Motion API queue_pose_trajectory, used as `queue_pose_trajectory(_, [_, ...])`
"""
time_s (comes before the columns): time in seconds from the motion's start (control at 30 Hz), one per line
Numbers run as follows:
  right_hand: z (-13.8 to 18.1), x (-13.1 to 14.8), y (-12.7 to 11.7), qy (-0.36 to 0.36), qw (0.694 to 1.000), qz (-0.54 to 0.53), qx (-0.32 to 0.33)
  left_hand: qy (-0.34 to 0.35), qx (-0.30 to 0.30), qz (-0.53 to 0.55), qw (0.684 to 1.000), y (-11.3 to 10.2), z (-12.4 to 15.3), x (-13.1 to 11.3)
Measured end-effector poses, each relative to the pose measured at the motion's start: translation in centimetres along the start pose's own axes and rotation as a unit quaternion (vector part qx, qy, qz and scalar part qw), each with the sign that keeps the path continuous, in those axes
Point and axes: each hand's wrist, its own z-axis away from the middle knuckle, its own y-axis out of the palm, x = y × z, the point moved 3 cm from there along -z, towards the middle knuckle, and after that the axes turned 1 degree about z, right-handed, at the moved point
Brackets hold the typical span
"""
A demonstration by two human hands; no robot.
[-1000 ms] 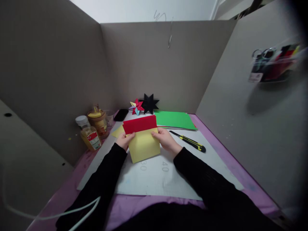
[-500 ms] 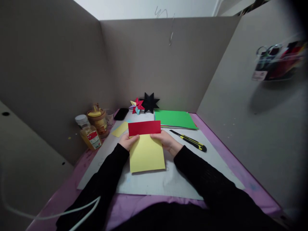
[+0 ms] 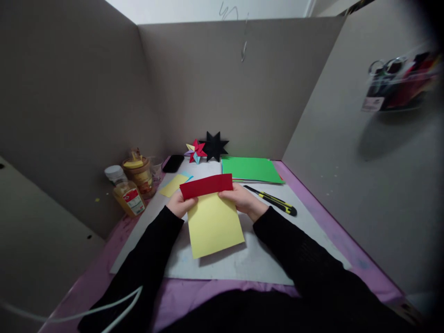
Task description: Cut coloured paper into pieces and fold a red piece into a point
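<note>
Bottle label (image 3: 133,201), white tag (image 3: 372,104) on hanging pouch (image 3: 404,92), both unreadably blurred

Red paper (image 3: 206,186), yellow sheet (image 3: 215,226) nearer, both held

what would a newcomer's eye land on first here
Probably the yellow paper and red paper, held mid-picture between the left hand and right hand. Next might come the green sheet further back, right of center, and the black star beside the multicolored star, before the rear panel.

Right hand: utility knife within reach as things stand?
Likely yes: the utility knife lies beside the right hand, nothing visible between, though that hand would first have to release the yellow paper and red paper.
</note>
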Motion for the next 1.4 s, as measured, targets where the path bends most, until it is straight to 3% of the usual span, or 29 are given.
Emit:
queue_pose_trajectory(0.17, [0.1,0.2,0.2,-0.014,1.0,0.011,-0.026,0.05,-0.021,-0.052,0.997,-0.1,0.2,-0.9])
queue_pose_trajectory(0.43, [0.7,1.3,1.1,-0.052,0.998,-0.013,-0.037,0.046,-0.102,-0.008,0.994,-0.3,0.8,-1.3])
queue_pose_trajectory(0.6, [1.5,2.2,1.8,-0.081,0.995,0.022,-0.048,0.023,-0.067,0.071,0.995,-0.5,1.3,-2.2])
queue_pose_trajectory(0.8, [2.3,3.0,2.0,-0.147,0.987,0.036,-0.053,0.033,-0.054,0.044,0.997,-0.5,1.8,-4.2])
queue_pose_trajectory(0.93, [2.6,3.1,1.7,-0.155,0.985,0.04,-0.059,0.014,-0.038,0.027,0.999,-0.3,2.2,-4.7])
queue_pose_trajectory(1.07, [3.0,2.9,1.3,-0.133,0.991,0.033,-0.01,0.0,0.002,0.028,1.0,-0.1,2.7,-4.9])
queue_pose_trajectory(1.27, [3.5,2.1,0.1,-0.099,0.984,0.045,0.141,-0.005,0.041,0.026,0.999,-0.2,2.9,-5.6])
queue_pose_trajectory(1.4, [3.6,1.2,-1.1,-0.095,0.985,0.064,0.129,-0.021,0.061,0.045,0.997,-0.8,2.5,-4.6])
